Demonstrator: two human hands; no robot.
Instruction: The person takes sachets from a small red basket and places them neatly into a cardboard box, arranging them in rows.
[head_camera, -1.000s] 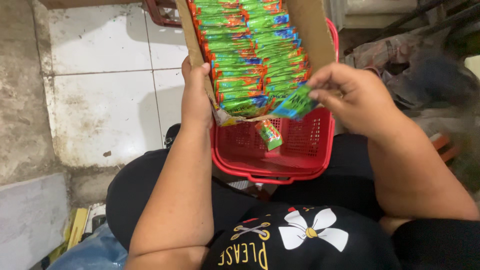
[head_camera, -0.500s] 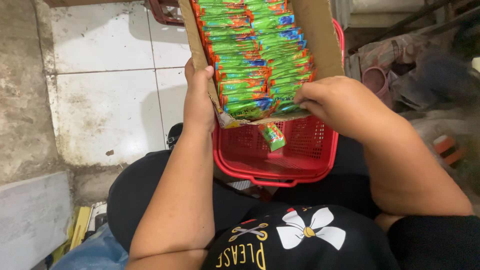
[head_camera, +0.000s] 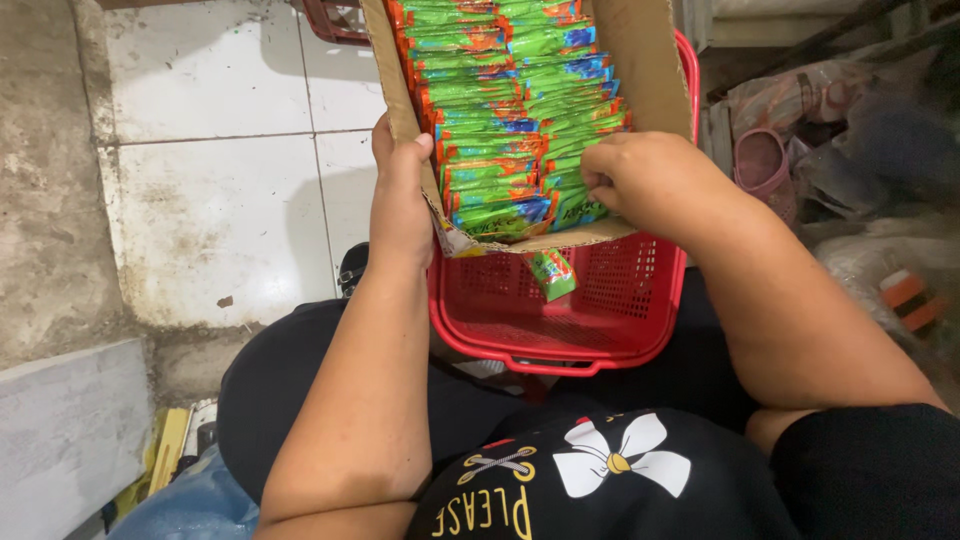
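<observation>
A cardboard box (head_camera: 652, 70) packed with several green and orange sachets (head_camera: 505, 110) rests tilted over a red plastic basket (head_camera: 560, 330) on my lap. My left hand (head_camera: 400, 200) grips the box's left wall near its lower corner. My right hand (head_camera: 645, 180) reaches into the box's lower right, fingers curled among the sachets there. One green sachet (head_camera: 552, 272) lies in the basket just below the box's front edge.
White floor tiles (head_camera: 210, 170) spread to the left, with a grey concrete step (head_camera: 60, 440) at lower left. A pink sandal (head_camera: 762, 160) and plastic bags (head_camera: 880, 140) lie on the right. Another red basket's (head_camera: 335, 20) edge shows at the top.
My right hand has moved left from the box's lower right corner into the sachets. The sachet it held at the box's edge is no longer in its fingers.
</observation>
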